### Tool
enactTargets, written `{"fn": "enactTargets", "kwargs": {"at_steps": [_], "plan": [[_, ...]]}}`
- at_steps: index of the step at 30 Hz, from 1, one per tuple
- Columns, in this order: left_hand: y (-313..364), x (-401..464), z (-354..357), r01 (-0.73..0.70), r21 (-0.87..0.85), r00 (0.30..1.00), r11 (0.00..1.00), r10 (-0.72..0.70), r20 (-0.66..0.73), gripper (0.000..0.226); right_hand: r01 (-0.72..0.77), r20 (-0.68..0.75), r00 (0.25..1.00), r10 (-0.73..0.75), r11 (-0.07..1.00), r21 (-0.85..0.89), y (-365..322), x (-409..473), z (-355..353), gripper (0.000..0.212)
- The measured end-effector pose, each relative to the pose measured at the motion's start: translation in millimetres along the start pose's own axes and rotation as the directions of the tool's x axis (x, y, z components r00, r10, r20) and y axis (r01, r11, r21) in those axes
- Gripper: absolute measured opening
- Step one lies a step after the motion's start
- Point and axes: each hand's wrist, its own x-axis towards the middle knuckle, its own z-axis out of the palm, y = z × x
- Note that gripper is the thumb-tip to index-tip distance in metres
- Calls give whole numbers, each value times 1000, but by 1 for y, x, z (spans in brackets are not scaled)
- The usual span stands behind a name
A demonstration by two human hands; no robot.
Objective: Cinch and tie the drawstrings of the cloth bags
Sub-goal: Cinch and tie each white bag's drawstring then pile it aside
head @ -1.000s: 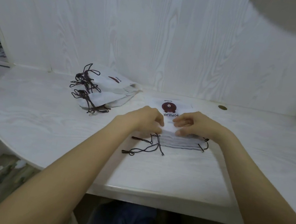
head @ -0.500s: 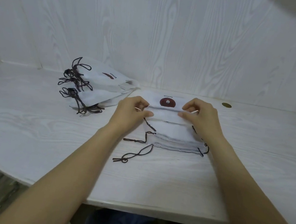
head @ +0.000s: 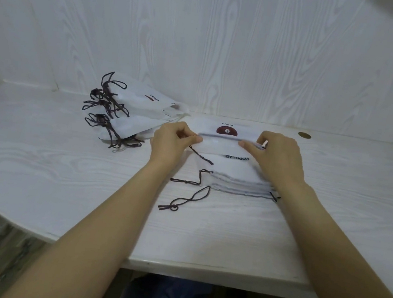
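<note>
While the loose dark cords [head: 186,200] lie slack on the white table [head: 67,171] nearest the person, trailing from the near left edge of the flat stack of bags [head: 240,182], the step in hand looks like lifting the top bag [head: 225,145] clear of the stack so its drawstring can be drawn tight. Just beyond those cords, the left hand [head: 170,143] pinches the bag's raised edge at its left end, fingers curled, with one cord hanging down from the grip; the right hand [head: 278,157] pinches the right end the same way. To do this well, both pinches should take only the top layer, so the bags beneath stay flat, and each hand should then find its cord and pull outward evenly, gathering the mouth without skewing it. Farther off to the left, against the wall, rests the pile of tied bags [head: 133,113], their cords knotted in bunches.
</note>
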Motion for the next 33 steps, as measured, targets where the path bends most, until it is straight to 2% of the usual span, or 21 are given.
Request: {"fn": "enactTargets", "kwargs": {"at_steps": [4,10,15,19,23,27,29,30,32,33], "plan": [[-1,1,-5,96,-168,995,981,-96,9,20,-75,112,993,43,953,293,3,-5,1,44],[-2,3,-8,146,-294,987,945,-158,-18,22,-60,154,988,-7,902,428,3,-6,-6,43],[5,2,-11,118,-399,984,909,-161,-74,27,-21,138,990,-42,904,428,4,-5,-3,40],[14,-2,-11,194,-535,956,822,-281,-86,26,-20,136,990,-45,895,446,5,-3,-1,35],[13,1,-15,292,-600,933,745,-359,8,22,-37,99,995,-17,855,518,9,-3,1,22],[10,4,-17,286,-730,934,621,-351,68,23,-55,68,997,22,846,530,11,-1,2,12],[10,6,-20,295,-692,927,659,-373,41,26,-48,37,999,34,856,514,11,0,2,17],[9,6,-20,282,-610,933,740,-361,-6,27,-46,22,999,40,860,508,12,0,3,18],[9,3,-19,157,-265,977,951,-188,-97,25,-46,-10,998,59,865,499,13,0,3,20],[10,-2,-17,60,-70,995,996,-66,-79,22,-51,-23,997,71,869,493,14,0,3,20]]}}
